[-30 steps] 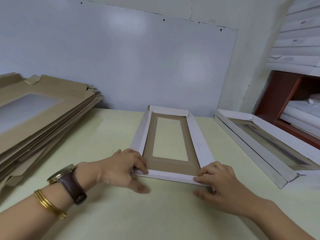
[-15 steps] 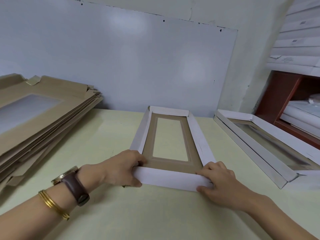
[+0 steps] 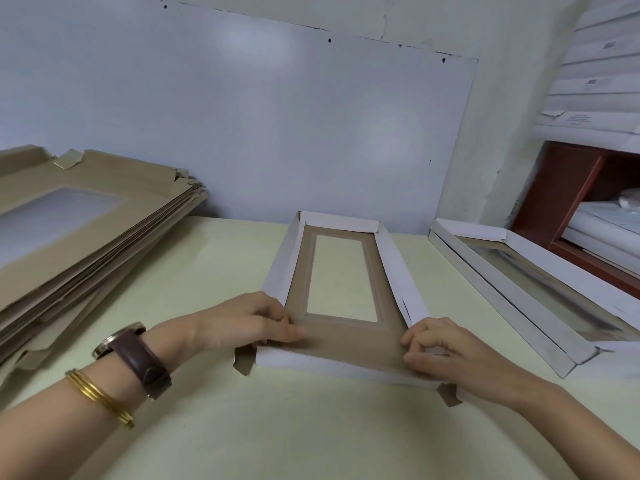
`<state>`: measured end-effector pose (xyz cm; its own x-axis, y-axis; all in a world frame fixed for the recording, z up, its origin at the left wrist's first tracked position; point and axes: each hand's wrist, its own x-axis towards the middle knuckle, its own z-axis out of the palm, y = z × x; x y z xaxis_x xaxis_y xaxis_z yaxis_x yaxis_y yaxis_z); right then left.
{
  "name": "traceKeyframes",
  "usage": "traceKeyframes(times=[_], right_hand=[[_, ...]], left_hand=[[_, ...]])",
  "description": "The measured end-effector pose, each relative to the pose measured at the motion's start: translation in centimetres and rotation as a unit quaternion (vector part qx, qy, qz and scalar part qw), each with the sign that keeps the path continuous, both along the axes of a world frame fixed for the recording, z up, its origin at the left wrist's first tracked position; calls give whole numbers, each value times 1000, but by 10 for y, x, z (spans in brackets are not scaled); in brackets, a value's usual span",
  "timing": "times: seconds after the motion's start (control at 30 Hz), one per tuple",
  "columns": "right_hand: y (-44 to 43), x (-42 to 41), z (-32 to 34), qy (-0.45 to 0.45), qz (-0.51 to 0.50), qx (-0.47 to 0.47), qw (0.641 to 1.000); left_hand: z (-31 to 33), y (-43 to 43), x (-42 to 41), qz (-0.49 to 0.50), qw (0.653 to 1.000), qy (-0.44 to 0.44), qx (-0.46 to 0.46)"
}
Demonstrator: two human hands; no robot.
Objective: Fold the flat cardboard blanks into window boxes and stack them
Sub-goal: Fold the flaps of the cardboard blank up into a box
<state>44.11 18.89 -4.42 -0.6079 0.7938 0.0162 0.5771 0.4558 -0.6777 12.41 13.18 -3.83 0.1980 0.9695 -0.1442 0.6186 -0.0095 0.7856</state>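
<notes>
1. Noted half-folded box [image 3: 349, 336] lying at mid-table, long axis running away from the viewer, brown inner face up, window cut in its middle. Far wall and both long side walls raised, white faces showing.
2. Recorded near flap [image 3: 329, 367] tilted only partway up, with a brown tab sticking out at each end.
3. Found left hand [image 3: 249, 323] at the near-left corner: fingers curled, thumb laid along the brown panel, pinching the box there. Forearm low, entering from the lower left.
4. Found right hand [image 3: 446, 351] at the near-right corner: fingers bent, clamped on the box where side wall meets flap. Wrist low over the table.
5. Logged brown-strapped watch [image 3: 135, 355] and gold bangles [image 3: 100, 398] on the left wrist.
6. Logged stack of flat blanks [image 3: 86, 237] well to the left and finished box [image 3: 519, 289] to the right, both on the pale table [image 3: 277, 427].
7. Saw white board [image 3: 242, 116] against the wall behind, and red-brown shelf [image 3: 568, 188] at far right.
</notes>
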Motion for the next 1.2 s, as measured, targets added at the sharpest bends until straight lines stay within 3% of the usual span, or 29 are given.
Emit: traceKeyframes(times=[0.1,0.27,0.5,0.63,0.77,1.2], right_hand=[[2,4,-3,-24,-10,-6,1000],[-5,12,-15,-75,10,68,995],[-12,28,-23,-25,5,110,994],[-12,34,-20,-58,16,129,990],[-11,45,-13,-95,34,61,993],[13,47,-25,-37,26,128,991]], left_hand=[[-4,-2,-1,4,1000,-23,-15],[-23,-7,-4,-38,991,124,45],[-28,-14,-1,-37,980,157,118],[-27,-14,-2,-23,976,157,148],[-29,-13,-6,-8,966,211,153],[-30,-5,-15,-3,977,153,148]])
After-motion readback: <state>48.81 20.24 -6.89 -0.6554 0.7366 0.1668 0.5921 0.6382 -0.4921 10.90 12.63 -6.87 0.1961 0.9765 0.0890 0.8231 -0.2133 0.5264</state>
